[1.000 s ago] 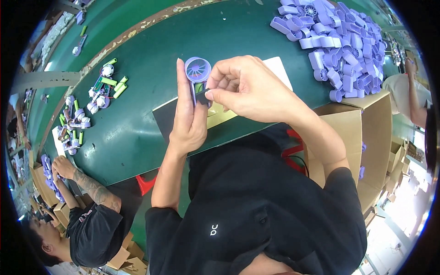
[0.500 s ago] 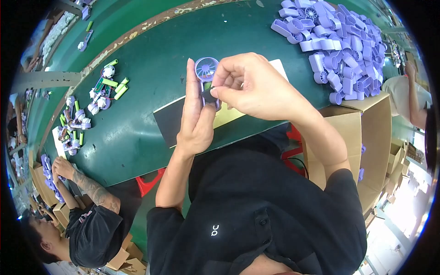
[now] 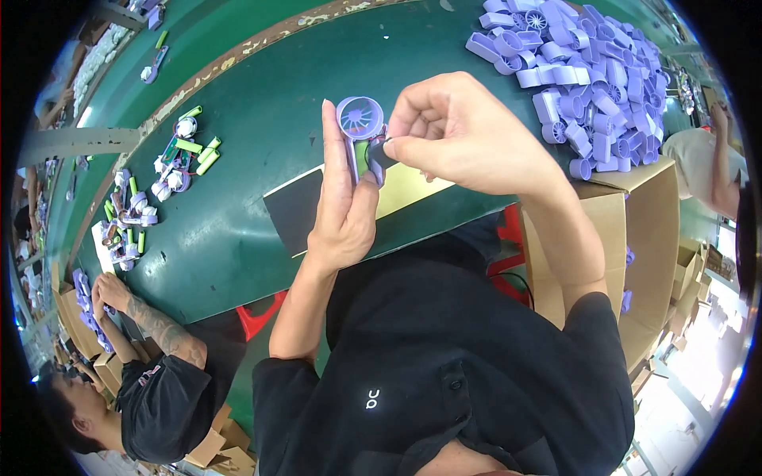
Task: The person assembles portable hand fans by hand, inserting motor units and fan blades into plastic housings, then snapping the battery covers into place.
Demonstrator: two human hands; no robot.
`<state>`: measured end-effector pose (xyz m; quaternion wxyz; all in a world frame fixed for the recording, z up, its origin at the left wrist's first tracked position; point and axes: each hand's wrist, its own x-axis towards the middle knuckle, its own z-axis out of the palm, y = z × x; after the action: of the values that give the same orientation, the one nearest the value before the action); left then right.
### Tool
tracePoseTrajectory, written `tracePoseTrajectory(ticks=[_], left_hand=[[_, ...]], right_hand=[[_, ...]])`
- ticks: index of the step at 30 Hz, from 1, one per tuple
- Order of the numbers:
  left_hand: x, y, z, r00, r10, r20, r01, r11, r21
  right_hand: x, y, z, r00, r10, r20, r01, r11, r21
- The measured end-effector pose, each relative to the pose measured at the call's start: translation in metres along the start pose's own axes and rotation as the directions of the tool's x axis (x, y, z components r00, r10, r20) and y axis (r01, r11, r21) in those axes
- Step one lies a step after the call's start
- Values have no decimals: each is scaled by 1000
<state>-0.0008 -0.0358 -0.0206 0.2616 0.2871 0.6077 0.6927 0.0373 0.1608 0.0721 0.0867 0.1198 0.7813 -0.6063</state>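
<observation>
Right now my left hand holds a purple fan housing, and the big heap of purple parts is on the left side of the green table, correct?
No: the head view shows the big heap of purple parts on the right side of the green table. Your left hand does hold a purple fan housing.

Dark green tabletop (image 3: 222,246), glossy, spanning middle of frame; far edge (image 3: 228,63) brownish, paint chipped. Upper right: large heap of lavender plastic housings (image 3: 583,87), many ring-ended, some with spoked grilles, lying at all angles. Centre: flat sheet (image 3: 298,214), black at left, yellow toward right, set aslant, partly hidden from view. Left: upper cluster (image 3: 179,181) of white pieces and bright green cylinders (image 3: 208,162); just below, lower cluster (image 3: 131,214) of similar parts, crowded together. Beside lower cluster: narrow white strip (image 3: 101,246).
</observation>
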Motion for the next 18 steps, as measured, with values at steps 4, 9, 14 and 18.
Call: tracePoseTrajectory(ticks=[4,9,14,18], left_hand=[[1,-6,3,999,34,-5,-34,999,41],[0,-7,1,994,105,22,-108,975,192],[2,-2,0,998,66,23,-69,987,146],[0,3,-4,997,58,51,-64,989,133]], right_hand=[[4,-5,6,1000,-3,28,8,984,-178],[6,-5,12,998,-41,42,49,975,-217],[9,9,16,996,-74,50,80,988,-130],[10,19,21,977,-210,36,213,971,-113]])
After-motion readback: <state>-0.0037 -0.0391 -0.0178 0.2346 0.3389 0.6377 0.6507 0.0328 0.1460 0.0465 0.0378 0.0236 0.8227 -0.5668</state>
